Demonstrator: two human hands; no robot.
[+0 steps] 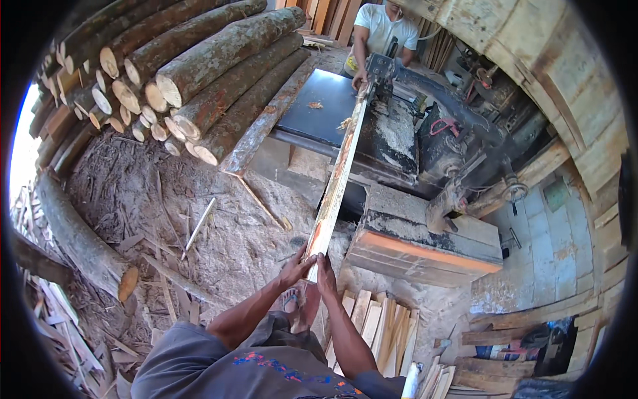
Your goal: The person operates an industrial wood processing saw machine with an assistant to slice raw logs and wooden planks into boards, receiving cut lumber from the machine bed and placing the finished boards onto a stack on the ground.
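A long, narrow wooden plank (340, 174) with bark-brown patches reaches from my hands up across a dark machine table (321, 100). My left hand (297, 268) grips its near end from the left side. On the opposite side, close to the same end, my right hand (325, 274) is closed round the edge. The plank's far part lies against the upright guide of a woodcutting machine (381, 72). Behind the table stands a co-worker in a white shirt (387, 30), with one hand (359, 81) at the plank's far end. Shavings cling beside the plank there.
Stacked logs (229, 56) fill the upper left. A curved log (86, 233) and wood scraps lie on the dusty floor at left. Cut planks (372, 326) lie by my feet. Right of the plank stands a sawdust-covered block (425, 246) with an orange edge, below machine parts.
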